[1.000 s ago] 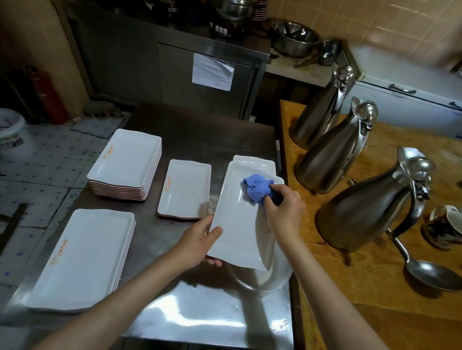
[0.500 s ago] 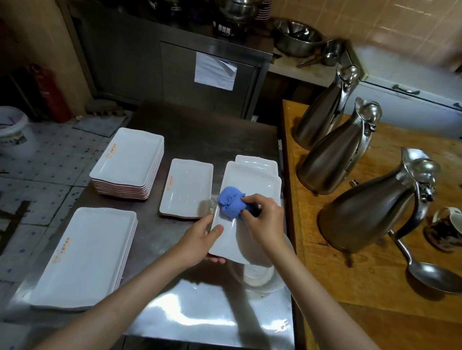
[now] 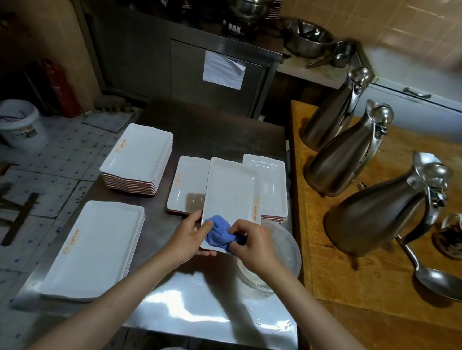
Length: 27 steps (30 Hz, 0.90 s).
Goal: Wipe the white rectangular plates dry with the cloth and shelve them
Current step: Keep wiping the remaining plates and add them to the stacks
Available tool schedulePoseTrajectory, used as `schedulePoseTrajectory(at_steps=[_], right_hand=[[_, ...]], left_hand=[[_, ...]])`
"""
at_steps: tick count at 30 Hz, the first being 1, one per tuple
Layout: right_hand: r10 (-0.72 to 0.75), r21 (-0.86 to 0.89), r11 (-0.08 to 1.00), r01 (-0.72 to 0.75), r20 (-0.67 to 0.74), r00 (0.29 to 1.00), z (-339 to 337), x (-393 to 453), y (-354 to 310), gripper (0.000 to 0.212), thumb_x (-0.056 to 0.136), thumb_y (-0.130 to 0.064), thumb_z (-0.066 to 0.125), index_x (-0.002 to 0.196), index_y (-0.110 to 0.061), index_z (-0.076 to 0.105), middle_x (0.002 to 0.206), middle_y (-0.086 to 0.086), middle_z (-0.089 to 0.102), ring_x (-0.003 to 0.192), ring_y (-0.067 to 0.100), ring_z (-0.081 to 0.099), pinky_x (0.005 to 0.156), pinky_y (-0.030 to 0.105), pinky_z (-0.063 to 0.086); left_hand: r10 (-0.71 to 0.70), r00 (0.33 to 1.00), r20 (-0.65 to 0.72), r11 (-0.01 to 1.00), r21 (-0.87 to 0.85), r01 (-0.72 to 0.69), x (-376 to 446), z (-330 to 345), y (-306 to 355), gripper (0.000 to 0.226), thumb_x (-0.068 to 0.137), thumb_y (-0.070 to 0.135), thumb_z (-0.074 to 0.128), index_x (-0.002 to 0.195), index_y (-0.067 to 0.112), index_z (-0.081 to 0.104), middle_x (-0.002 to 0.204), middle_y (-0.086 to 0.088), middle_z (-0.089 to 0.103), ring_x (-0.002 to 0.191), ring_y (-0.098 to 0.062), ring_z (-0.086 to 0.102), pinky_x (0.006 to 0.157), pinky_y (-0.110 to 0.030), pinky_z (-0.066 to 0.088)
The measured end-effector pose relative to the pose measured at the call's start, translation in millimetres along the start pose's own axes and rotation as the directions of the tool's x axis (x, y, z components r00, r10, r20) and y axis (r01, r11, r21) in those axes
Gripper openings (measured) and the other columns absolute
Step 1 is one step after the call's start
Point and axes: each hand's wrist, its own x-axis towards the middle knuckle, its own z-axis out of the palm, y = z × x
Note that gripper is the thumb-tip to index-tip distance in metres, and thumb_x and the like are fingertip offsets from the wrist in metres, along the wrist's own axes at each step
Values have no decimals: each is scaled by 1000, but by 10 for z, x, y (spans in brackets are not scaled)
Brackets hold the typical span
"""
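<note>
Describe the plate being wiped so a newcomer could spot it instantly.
Start at the steel table left of the wooden counter. Near its right edge, white rectangular plates sit in low stacks. The plate being wiped is the only one lifted off the table: the left hand holds its near end while the right hand presses a blue cloth onto it.

Tan tiled wall (image 3: 402, 20); steel cabinet (image 3: 178, 60); speckled floor (image 3: 45, 165); wood counter (image 3: 380, 297).

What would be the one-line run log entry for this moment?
step: wiping | left hand: holds white rectangular plate | right hand: grips blue cloth on plate's near end | shelved: not yet
</note>
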Motion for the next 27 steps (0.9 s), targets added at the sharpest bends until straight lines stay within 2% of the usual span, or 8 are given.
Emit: schedulePoseTrajectory(at_steps=[3, 8, 12, 15, 18, 21, 24, 27], right_hand=[[-39, -82, 996, 43, 51, 998, 13, 24, -40, 18, 67, 0, 68, 83, -9, 67, 68, 1, 60, 62, 18, 52, 58, 17, 37], [-68, -108, 992, 66, -18, 998, 84, 100, -129, 17, 69, -2, 68, 85, -10, 68, 69, -3, 58, 63, 15, 52, 55, 11, 32], [-82, -47, 996, 78, -103, 991, 214, 182, -276, 15, 70, -2, 68, 83, -9, 67, 72, -6, 57, 65, 11, 50, 58, 7, 33], [-86, 0, 996, 87, -128, 988, 304, 247, -389, 14, 70, -1, 70, 81, -9, 67, 72, -2, 61, 64, 13, 52, 58, 6, 35], [-98, 18, 995, 101, -102, 990, 405, 332, -487, 14, 72, -2, 70, 83, -9, 67, 75, 0, 64, 66, 14, 56, 59, 10, 39], [-103, 31, 994, 106, -74, 992, 515, 399, -584, 14, 73, -1, 69, 84, -9, 67, 77, -1, 64, 68, 13, 57, 61, 16, 42], [-116, 47, 992, 120, -71, 991, 630, 443, -654, 14, 71, 0, 68, 81, -10, 67, 75, -1, 65, 67, 15, 57, 63, 25, 46], [-107, 69, 991, 111, -63, 992, 728, 476, -711, 16, 70, 2, 67, 79, -11, 67, 73, -3, 63, 64, 13, 55, 60, 22, 43]], left_hand=[[25, 999, -38, 999, 28, -24, -18, -94, -31, 16, 99, 18, 48, 98, 32, 55, 104, -1, 64, 94, -18, 65, 78, -50, 57], [-11, 997, -78, 999, 38, 14, -71, -341, -70, 18, 100, 20, 44, 114, 30, 49, 117, -8, 62, 100, -27, 63, 82, -44, 56], [-70, 990, -121, 993, 87, 81, -138, -578, -126, 21, 102, 26, 36, 120, 34, 42, 102, -3, 62, 73, -19, 64, 52, -25, 54], [-50, 983, -179, 979, 184, 83, -214, -758, -198, 26, 102, 28, 33, 126, 36, 39, 91, -5, 65, 60, -19, 63, 47, -25, 48], [-65, 972, -227, 965, 235, 120, -303, -979, -352, 31, 99, 43, 34, 129, 37, 40, 97, -7, 66, 71, -26, 66, 55, -34, 52], [-88, 963, -253, 958, 243, 151, -384, -1219, -504, 41, 90, 59, 36, 128, 44, 42, 111, 0, 64, 92, -26, 64, 76, -47, 57], [-130, 951, -281, 958, 213, 194, -515, -1393, -506, 32, 100, 39, 36, 132, 34, 42, 111, -6, 64, 78, -18, 61, 48, -23, 49], [-155, 942, -299, 946, 231, 229, -619, -1581, -576, 34, 102, 32, 36, 134, 27, 43, 117, -8, 62, 95, -29, 62, 58, -32, 54]])
